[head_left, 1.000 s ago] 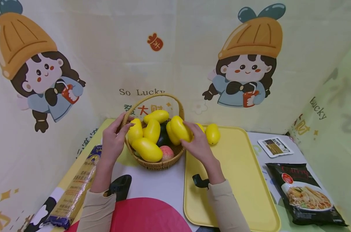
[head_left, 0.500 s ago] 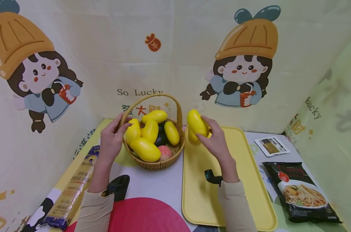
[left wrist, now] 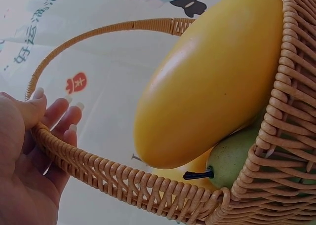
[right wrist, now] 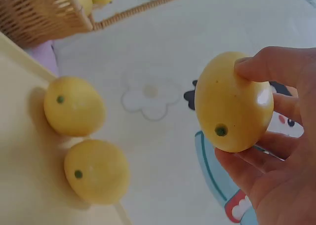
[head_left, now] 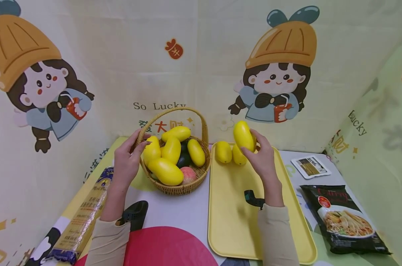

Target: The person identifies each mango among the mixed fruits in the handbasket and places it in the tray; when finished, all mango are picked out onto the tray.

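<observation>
Held mango [head_left: 243, 135] moves rightward along the far end of the tray [head_left: 234, 221]

A second ago the right hand [head_left: 265, 158] had this yellow fruit over the right side of the basket [head_left: 177, 190]; now hand and fruit are well apart from it, raised above the tray. Thumb on one side and fingers on the other, the hand pinches the mango, spread just as wide as the fruit. Below it, two more mangoes [right wrist: 74, 106] lie side by side at the tray's far edge; whether they touch is hard to make out.

The left hand [head_left: 126, 160] has stayed at the left side of the basket, its thumb and fingers loosely around the basket handle [head_left: 186, 108].

Inside the basket are several yellow mangoes [head_left: 166, 171], a dark fruit [head_left: 183, 159] and a pinkish round one; the left wrist view also shows a green fruit [left wrist: 232, 158] with a dark stem.

Right of the tray lie a small white packet [head_left: 310, 167] and a black noodle bag [head_left: 347, 221]. A long gold-and-blue packet [head_left: 84, 218] rests by the left arm.
</observation>
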`<state>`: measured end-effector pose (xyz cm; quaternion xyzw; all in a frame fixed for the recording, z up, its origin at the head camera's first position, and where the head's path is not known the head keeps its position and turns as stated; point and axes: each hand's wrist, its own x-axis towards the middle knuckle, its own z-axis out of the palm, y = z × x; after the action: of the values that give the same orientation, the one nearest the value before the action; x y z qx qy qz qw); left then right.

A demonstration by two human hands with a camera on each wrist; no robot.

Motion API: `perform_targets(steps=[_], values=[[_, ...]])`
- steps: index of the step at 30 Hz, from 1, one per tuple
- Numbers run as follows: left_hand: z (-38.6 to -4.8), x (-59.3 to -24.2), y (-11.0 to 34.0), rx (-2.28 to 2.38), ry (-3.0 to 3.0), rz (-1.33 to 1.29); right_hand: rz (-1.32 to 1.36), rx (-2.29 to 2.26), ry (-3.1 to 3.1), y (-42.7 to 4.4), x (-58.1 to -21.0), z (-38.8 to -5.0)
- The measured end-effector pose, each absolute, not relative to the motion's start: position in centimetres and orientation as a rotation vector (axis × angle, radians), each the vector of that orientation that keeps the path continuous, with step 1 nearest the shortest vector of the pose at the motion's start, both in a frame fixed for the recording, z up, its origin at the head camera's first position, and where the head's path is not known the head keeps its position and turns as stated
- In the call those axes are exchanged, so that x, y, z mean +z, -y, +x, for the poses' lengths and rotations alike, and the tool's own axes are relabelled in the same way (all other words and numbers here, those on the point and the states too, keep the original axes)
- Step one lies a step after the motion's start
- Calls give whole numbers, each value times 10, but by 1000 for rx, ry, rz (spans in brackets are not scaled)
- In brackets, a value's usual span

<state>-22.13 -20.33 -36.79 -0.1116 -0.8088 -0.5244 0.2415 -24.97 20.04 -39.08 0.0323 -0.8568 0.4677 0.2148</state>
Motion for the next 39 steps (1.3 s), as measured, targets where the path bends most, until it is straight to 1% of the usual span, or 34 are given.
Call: perform_targets(steps=[11,21,39], values=[[-221,-367,201,-1440,2207,-316,-147,1358,2386,-230,-408,-252],[-221,-368,201,-1423,2200,-324,-213,1332,2447,-246,-428,-257],[-219,-366,202,-1431,2215,-304,-274,1235,2573,-255,-472,-269]])
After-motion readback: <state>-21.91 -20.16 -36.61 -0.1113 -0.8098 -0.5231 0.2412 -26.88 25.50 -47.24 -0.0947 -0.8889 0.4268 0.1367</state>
